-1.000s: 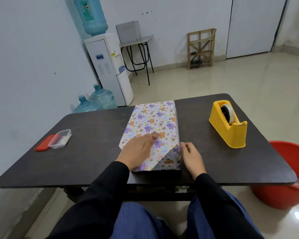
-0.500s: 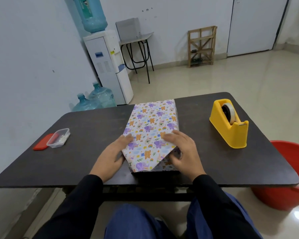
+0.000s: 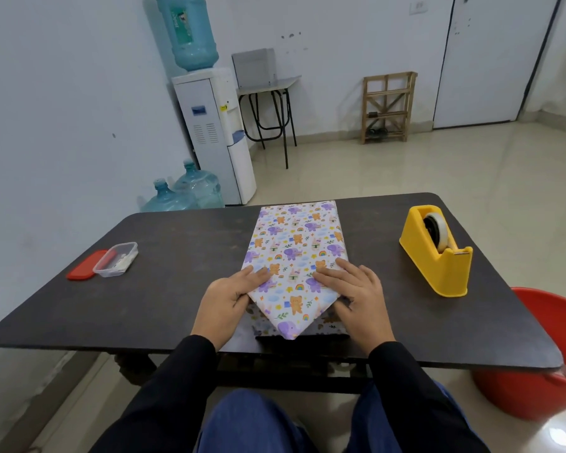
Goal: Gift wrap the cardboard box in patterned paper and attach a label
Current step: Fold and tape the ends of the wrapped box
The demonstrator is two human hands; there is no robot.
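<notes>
The box wrapped in animal-patterned paper [image 3: 296,243] lies lengthwise in the middle of the dark table [image 3: 177,256]. Its near end is folded into a pointed flap that reaches the table's front edge. My left hand [image 3: 229,299] lies flat against the flap's left slanted edge, fingers on the paper. My right hand [image 3: 356,292] presses flat on the flap's right side, fingers spread. A yellow tape dispenser [image 3: 437,253] stands to the right of the box. A small clear container [image 3: 115,259] with bits of paper inside sits at the left, beside its red lid [image 3: 85,266].
A red bucket [image 3: 543,354] stands on the floor by the table's right corner. Behind the table are a water dispenser [image 3: 216,135], spare water bottles [image 3: 183,194], a stool [image 3: 268,109] and a wooden rack [image 3: 388,106].
My left hand slid from the top of the flap to its left edge. My right hand moved from beside the box onto the flap's right side. The end now forms a neat point.
</notes>
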